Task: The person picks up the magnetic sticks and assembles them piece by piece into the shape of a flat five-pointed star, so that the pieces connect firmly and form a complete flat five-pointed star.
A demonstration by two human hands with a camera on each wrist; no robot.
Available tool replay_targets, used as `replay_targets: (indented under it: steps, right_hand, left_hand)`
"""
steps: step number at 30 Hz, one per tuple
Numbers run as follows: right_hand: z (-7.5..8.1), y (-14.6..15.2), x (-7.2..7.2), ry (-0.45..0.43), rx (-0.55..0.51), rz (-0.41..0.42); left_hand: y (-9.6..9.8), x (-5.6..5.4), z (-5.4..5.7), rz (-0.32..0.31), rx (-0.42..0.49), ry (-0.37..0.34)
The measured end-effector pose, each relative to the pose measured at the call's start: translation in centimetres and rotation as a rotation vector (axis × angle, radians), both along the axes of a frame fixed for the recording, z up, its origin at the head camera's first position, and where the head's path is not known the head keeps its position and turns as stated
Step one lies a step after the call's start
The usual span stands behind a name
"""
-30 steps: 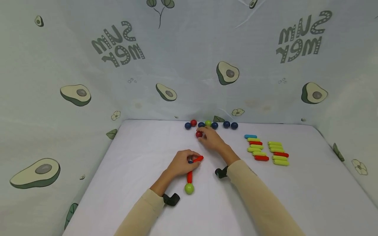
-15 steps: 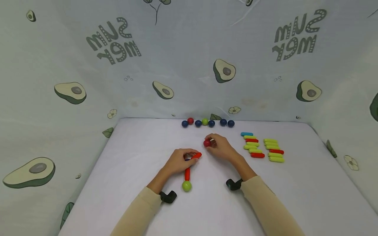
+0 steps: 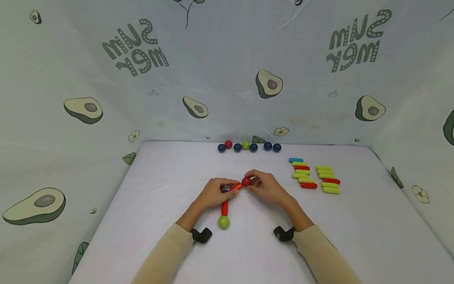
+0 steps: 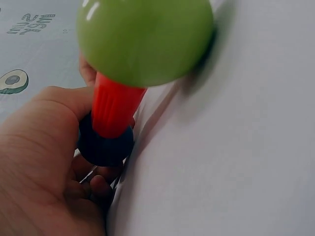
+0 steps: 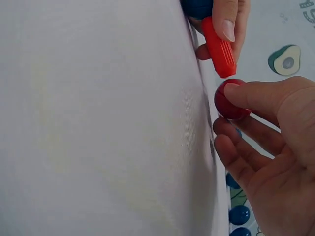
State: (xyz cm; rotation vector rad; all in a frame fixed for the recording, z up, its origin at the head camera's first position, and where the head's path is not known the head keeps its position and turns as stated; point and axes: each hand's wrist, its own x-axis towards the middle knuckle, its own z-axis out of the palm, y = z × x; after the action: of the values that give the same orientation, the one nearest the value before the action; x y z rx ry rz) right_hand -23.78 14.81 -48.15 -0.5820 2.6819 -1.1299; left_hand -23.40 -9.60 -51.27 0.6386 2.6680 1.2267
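My left hand pinches a red rod whose near end joins a dark blue ball. From that ball a second red rod runs toward me to a green ball, which lies close over the white table. Between thumb and fingers, my right hand holds a red ball. In the right wrist view this ball is right at the free tip of the first red rod. The blue ball is mostly hidden behind the left fingers in the head view.
Along the table's far edge sits a row of balls in blue, red and green. To the right lie two columns of short rods, mostly yellow-green, some red, one blue. A printed cloth hangs behind the white table.
My right hand has carried the red ball from near the far row toward me, up to the tip of the red rod. The left hand keeps its hold on the joined pieces.
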Motion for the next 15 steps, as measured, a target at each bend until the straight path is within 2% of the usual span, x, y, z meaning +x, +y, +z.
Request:
replay_targets:
  steps: [4, 9, 15]
  right_hand:
    - [0.03, -0.12, 0.42, -0.014, -0.009, 0.006]
    - [-0.39, -0.19, 0.41, 0.009, -0.034, -0.003]
    - [-0.88, -0.84, 0.17, 0.034, -0.067, 0.027]
  left_hand:
    - [-0.02, -0.12, -0.03, -0.004, -0.011, 0.0]
    - [0.01, -0.26, -0.11, -0.007, -0.003, 0.016]
    - [0.12, -0.26, -0.06, 0.038, 0.046, 0.028]
